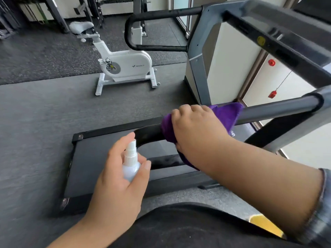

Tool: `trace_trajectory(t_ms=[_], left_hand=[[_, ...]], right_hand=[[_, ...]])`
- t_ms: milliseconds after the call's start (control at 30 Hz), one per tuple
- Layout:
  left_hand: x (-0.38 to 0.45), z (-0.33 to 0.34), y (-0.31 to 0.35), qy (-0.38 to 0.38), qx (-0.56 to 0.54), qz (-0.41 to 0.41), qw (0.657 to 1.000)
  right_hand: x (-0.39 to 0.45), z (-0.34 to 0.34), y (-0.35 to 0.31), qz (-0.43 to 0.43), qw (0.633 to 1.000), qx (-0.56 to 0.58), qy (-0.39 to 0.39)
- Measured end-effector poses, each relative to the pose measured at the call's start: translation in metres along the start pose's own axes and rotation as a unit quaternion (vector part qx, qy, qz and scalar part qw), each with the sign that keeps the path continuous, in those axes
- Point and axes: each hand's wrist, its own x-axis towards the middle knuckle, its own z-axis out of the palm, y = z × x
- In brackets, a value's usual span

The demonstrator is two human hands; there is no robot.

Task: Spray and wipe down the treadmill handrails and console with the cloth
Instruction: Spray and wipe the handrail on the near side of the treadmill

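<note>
The right hand (195,129) grips a purple cloth (226,114) that is wrapped around the near handrail (272,110) of the treadmill, its fingers curled over the top of the bar with the cloth bunched beneath the palm and hanging a little below the wrist. This handrail runs from lower left to upper right across the view: its free end is a black padded loop (148,134) at the left, and the grey tube climbs to the right toward the console frame (279,42). The cloth sits where the black padding meets the grey tube.

The left hand (116,181) holds a small translucent spray bottle (130,162), fingers and thumb curled round its body and the forefinger raised beside the white nozzle. The bottle stands nearly upright, its long axis tilted slightly to the right, with the nozzle just below and left of the loop's end, near the cloth but not touching it.

The far handrail (154,17), also a black loop, lies parallel higher in the frame. The dark treadmill deck (100,167) lies below both hands. A white exercise bike (125,67) stands on the grey floor (35,122) well beyond the treadmill.
</note>
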Motion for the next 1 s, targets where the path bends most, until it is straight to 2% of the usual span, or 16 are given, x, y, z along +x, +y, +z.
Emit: trace_trajectory(t_ms=[133,233,433,600,667,767,1000], left_hand=[[0.004,0.015,0.009,0.020,-0.033,0.031,0.999],[0.005,0.024,0.014,0.034,-0.052,0.051,0.997],[0.003,0.050,0.027,0.011,-0.051,0.115,0.992],[0.005,0.061,0.035,-0.021,-0.046,0.143,0.988],[0.001,0.068,0.039,-0.032,-0.023,0.143,0.989],[-0.005,0.079,0.048,-0.044,0.009,0.144,0.989],[-0.005,0.107,0.069,-0.075,0.037,0.075,0.994]], right_hand=[[0.019,-0.001,-0.040,-0.093,0.994,0.049,0.039],[0.031,0.003,-0.048,-0.143,0.987,0.060,0.030],[0.024,0.004,-0.023,-0.245,0.969,0.029,-0.007],[0.010,0.005,0.003,-0.270,0.962,0.027,0.026],[-0.001,0.014,0.025,-0.252,0.966,0.035,0.049],[-0.016,0.032,0.069,-0.171,0.980,0.068,0.078],[-0.062,0.027,0.182,0.007,0.999,0.051,0.001]])
